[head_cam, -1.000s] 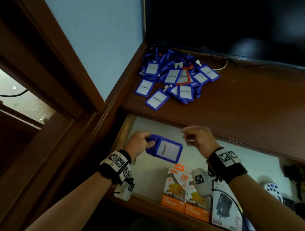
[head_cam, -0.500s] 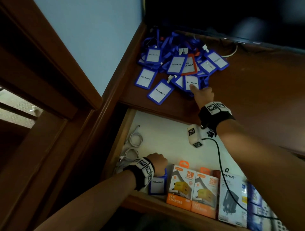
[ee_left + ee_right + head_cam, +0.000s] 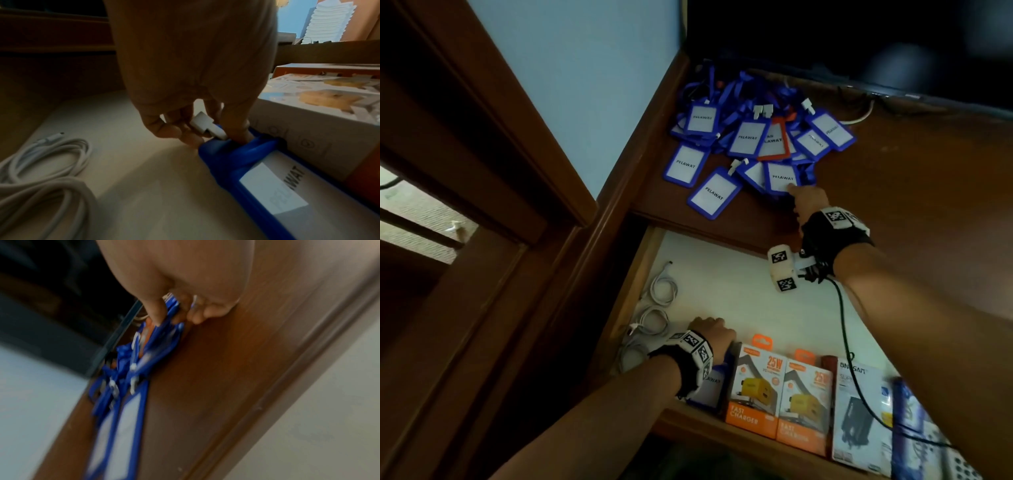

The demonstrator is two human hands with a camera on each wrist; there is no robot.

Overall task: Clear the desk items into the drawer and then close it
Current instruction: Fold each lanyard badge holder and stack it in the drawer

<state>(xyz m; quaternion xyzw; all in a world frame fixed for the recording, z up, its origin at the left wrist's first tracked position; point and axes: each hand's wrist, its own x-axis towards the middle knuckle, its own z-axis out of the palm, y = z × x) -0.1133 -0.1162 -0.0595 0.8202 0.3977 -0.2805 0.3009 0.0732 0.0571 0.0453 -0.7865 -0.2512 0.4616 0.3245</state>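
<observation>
Over an open drawer [image 3: 722,274], the left hand [image 3: 710,334] pinches a blue badge [image 3: 267,186] against the charger boxes [image 3: 753,387], while the right hand [image 3: 810,202] grips the next badge [image 3: 780,178] from the desk [image 3: 911,205] pile; lifting it free of tangled straps likely comes next.
</observation>
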